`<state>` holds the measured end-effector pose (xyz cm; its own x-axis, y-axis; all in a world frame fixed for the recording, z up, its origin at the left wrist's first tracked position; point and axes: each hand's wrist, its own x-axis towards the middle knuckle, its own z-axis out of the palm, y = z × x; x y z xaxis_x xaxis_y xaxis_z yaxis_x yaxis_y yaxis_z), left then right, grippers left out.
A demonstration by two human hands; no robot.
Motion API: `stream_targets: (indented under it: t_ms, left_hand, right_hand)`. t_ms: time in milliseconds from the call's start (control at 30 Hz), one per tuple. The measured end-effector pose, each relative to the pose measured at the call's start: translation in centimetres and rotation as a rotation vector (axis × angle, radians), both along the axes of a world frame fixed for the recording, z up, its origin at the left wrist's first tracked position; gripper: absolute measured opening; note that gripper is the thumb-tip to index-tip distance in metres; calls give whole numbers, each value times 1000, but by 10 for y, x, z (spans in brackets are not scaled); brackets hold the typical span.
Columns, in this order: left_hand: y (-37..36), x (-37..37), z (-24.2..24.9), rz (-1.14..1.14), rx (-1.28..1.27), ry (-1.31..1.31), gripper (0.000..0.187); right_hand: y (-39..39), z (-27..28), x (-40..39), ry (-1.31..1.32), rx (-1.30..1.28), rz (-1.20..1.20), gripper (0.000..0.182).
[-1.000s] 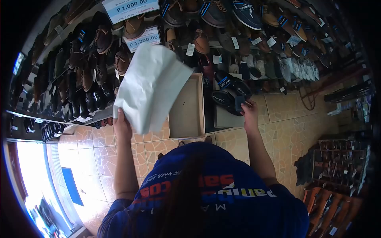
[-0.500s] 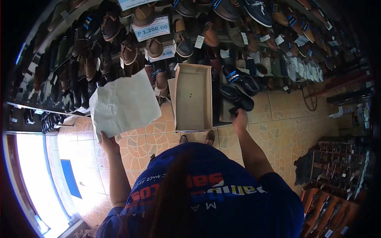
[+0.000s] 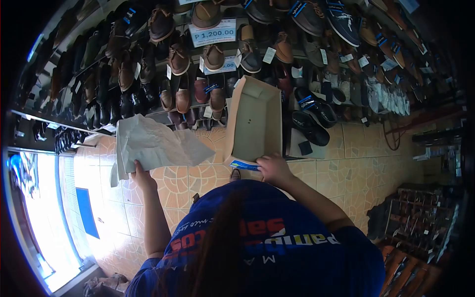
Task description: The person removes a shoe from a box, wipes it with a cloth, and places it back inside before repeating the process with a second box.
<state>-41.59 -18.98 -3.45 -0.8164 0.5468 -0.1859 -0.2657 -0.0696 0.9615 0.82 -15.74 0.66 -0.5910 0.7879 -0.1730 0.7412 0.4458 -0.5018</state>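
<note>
My left hand (image 3: 143, 177) is closed on a crumpled sheet of white wrapping paper (image 3: 148, 143), which hangs out to the left of the box. With the fingers over its near rim, my right hand (image 3: 273, 170) grips an open cardboard shoe box (image 3: 255, 119). The inside of the box is bare apart from small dark marks on its bottom. Right of the box lie a black shoe (image 3: 310, 127) and another black shoe (image 3: 316, 106) with a blue tag. A small dark square piece (image 3: 305, 147) lies near them on a pale flat surface.
Shelves of shoes with tags run across the front, with a price sign (image 3: 213, 33) among them. A patterned tile floor (image 3: 208, 180) lies below. A wooden rack (image 3: 420, 218) stands at the right, and a bright doorway (image 3: 42, 213) is at the left.
My right hand has let go of the small dark piece beside the shoes and moved left onto the box's near rim. The box now looks tilted. The paper has sagged and folded.
</note>
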Motion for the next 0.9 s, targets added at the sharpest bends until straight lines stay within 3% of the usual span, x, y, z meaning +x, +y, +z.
stream_targets:
  t_ms: [33, 167, 233, 333, 367, 467, 500, 533, 567, 633, 733, 833, 867, 900]
  left_hand:
    - [-4, -5, 0, 34, -27, -17, 50]
    - [-15, -23, 1, 159, -43, -33, 47]
    - [-24, -36, -4, 218, -53, -2, 45]
    - [-48, -67, -15, 307, -122, 71, 44]
    - [-59, -78, -21, 325, -119, 73, 45]
    - [-99, -107, -40, 404, -184, 59, 45]
    - [-111, -108, -40, 450, -255, 37, 44]
    - [-122, -112, -44, 508, -279, 20, 42]
    - [-133, -116, -49, 566, -301, 5, 40]
    - [-153, -116, -47, 561, -345, 80, 39]
    - [-167, -110, -47, 569, -362, 108, 38]
    - [-160, -101, -41, 613, -340, 57, 39]
    - [-157, -100, -39, 633, -331, 35, 39]
    - [-155, -101, -40, 610, -297, 56, 39]
  right_hand:
    - [2, 26, -2, 65, -93, -18, 17]
    - [16, 61, 5, 1016, -637, -289, 24]
    - [42, 61, -13, 1537, -883, -402, 29]
    - [79, 10, -54, 1854, -1353, -635, 37]
    - [88, -16, -69, 1852, -1469, -585, 38]
    - [103, -93, -112, 1363, -1356, -764, 33]
    - [104, -128, -129, 1026, -1177, -942, 28]
    - [100, -168, -145, 773, -827, -976, 24]
    - [90, -145, -156, 341, -480, -918, 21]
    - [83, -136, -177, 959, -916, -1014, 25]
    - [91, -97, -192, 1260, -1407, -1073, 28]
    - [106, -120, -176, 1360, -1354, -1163, 26]
    - [106, -116, -167, 1129, -1211, -1290, 29]
    - [101, -117, -163, 964, -1009, -1216, 29]
